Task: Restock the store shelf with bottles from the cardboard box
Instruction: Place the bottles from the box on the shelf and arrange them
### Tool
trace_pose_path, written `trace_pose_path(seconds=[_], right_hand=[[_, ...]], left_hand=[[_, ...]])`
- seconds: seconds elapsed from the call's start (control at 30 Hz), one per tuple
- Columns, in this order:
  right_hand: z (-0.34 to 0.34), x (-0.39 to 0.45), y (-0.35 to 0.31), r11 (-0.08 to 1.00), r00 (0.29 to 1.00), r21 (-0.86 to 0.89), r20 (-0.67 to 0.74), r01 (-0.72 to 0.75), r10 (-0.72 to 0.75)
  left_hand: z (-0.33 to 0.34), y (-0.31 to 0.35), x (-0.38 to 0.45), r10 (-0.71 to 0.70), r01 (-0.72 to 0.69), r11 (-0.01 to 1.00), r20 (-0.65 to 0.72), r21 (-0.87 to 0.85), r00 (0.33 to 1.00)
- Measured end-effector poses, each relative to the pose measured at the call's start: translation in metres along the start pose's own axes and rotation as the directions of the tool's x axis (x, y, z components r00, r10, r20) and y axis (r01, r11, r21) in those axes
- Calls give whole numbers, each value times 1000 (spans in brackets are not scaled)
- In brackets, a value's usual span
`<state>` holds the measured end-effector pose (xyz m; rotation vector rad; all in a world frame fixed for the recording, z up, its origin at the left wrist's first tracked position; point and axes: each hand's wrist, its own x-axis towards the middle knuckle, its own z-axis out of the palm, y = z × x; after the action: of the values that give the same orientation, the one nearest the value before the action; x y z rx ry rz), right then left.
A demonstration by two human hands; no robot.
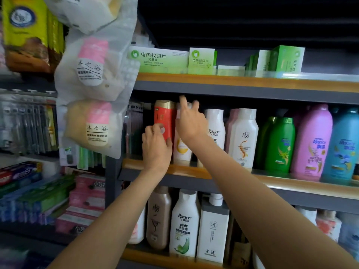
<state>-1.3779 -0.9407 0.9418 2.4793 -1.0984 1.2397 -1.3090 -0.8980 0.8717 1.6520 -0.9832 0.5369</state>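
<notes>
On the middle shelf point(272, 183) a red bottle with a gold cap point(165, 115) stands at the left end. My left hand point(156, 144) grips its lower part, fingers curled round it. Beside it stands a white bottle with an orange mark point(181, 149). My right hand point(189, 123) holds the top of that white bottle, the index finger raised. The cardboard box is not in view.
More bottles fill the middle shelf to the right: white point(243, 136), green point(279, 144), pink point(312, 140), blue point(342, 144). Green boxes point(201, 61) line the shelf above. Bottles point(184, 224) stand on the lower shelf. Bagged sponges point(91, 74) hang at left, close to my left arm.
</notes>
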Motion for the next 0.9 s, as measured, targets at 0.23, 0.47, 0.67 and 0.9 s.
trace_pose_path(seconds=[0.23,0.47,0.67,0.9], right_hand=[[17,9,-4,995,993,-23,-60,-101,99],[47,-13,-2,969,969,71,-63,-236,240],[66,-33,1,916,930,166,14,-365,368],[63,-30,1,881,911,231,125,-412,393]], left_hand=[[4,-9,7,-183,175,981,120,80,976],[20,-15,9,-217,171,951,162,258,963],[16,-14,13,-229,161,942,213,294,950],[12,-16,14,-227,155,947,247,280,942]])
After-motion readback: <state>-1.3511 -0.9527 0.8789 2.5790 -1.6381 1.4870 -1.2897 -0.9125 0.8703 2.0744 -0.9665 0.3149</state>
